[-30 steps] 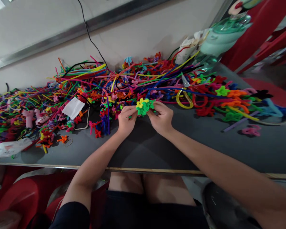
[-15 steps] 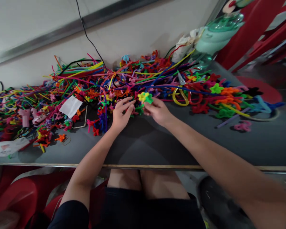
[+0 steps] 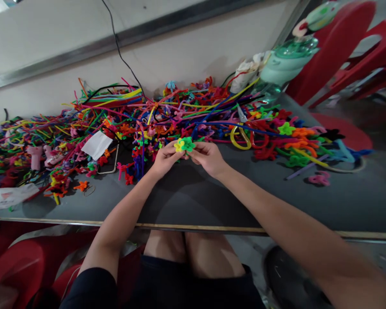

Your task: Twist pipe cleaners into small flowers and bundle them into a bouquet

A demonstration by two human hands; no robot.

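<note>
Between my two hands is a pair of small pipe-cleaner flowers, a yellow flower [image 3: 180, 145] on the left and a green flower [image 3: 188, 145] against it. My left hand [image 3: 166, 159] is closed at the yellow side, thumb and fingers pinched together. On the green side my right hand [image 3: 209, 158] pinches with thumb and forefinger. The stems and fingertips behind the petals are hidden. A heap of coloured pipe cleaners [image 3: 161, 116] lies just beyond both hands on the dark table [image 3: 199, 197].
Right of my hands lie scissors with a yellow handle [image 3: 240, 136], near several finished flowers and a pink loop shape [image 3: 319, 178]. A green bottle [image 3: 279, 62] stands at the back right. Left are a white paper [image 3: 97, 145], a phone-like frame [image 3: 112, 165] and a plastic bag [image 3: 11, 196].
My right hand has brought the yellow and green flowers left and slightly down. My left hand, earlier apart with spread fingers, has closed on them. The view has shifted slightly.
</note>
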